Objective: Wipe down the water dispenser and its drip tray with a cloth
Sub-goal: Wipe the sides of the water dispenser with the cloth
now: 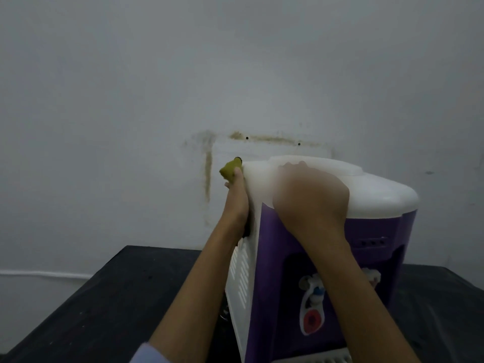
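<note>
One purple-white dispenser (379, 197); left hand (237, 197) grips yellow cloth (228, 170), right hand (311, 197) spread atop.

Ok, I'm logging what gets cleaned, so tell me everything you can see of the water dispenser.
The water dispenser is a tabletop unit: purple front, glossy white plastic top, white slotted side panel, white taps in a front recess. It stands on a dark table. The right hand rests on its top; the left hand holds a yellow-green cloth against its upper side edge.

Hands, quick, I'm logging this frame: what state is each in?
Left hand: grips the yellow cloth against the dispenser.
Right hand: open, resting on its white top.
</note>
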